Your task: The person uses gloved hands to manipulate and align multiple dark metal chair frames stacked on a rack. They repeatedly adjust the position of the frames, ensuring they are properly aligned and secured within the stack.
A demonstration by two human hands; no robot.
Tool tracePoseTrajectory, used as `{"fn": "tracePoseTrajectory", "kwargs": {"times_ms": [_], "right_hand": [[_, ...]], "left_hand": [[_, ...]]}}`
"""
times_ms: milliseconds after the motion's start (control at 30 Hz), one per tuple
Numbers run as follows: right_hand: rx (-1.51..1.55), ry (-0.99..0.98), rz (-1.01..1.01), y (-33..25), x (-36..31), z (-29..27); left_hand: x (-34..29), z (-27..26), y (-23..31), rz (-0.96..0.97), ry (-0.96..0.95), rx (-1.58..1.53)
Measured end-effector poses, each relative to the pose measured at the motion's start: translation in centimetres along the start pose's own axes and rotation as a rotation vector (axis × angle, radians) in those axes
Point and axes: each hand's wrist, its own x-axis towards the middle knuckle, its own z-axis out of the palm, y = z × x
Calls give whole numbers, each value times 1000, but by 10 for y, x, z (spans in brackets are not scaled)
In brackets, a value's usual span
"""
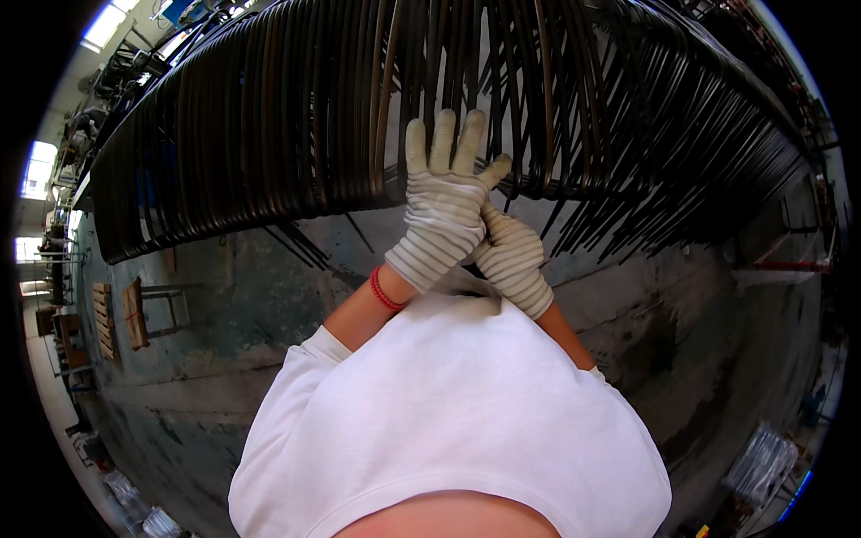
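My left hand (446,202), in a whitish glove with grey stripes, reaches forward with its fingers stretched out and spread. It holds nothing that I can see. Its fingertips lie over a long row of dark, bent metal rods (350,108); whether they touch them I cannot tell. My right hand (516,255), in a matching striped glove, is tucked close against the left one near its wrist. The right fingers are hidden behind the left hand. A red beaded bracelet (386,291) circles my left wrist.
Loose rod ends (596,224) stick out toward me at the right. On the floor at left stand a wooden pallet (104,320) and a small metal frame with a brown board (134,314). Wrapped silvery bundles (760,462) lie at lower right.
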Motion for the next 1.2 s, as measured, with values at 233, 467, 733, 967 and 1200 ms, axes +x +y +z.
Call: {"fn": "tracePoseTrajectory", "kwargs": {"times_ms": [233,467,733,967,1200], "right_hand": [[43,226,2,12,-5,-25],[-168,196,-56,16,7,-26],[-127,-4,-81,20,9,-28],[-143,-141,-8,27,11,-29],[-40,18,-57,13,6,-42]], "left_hand": [[-7,15,5,-66,58,67],[-10,18,6,-82,58,81],[1,5,26,-116,93,-51],[18,16,35,-1,39,92],[16,13,28,-8,16,92]]}}
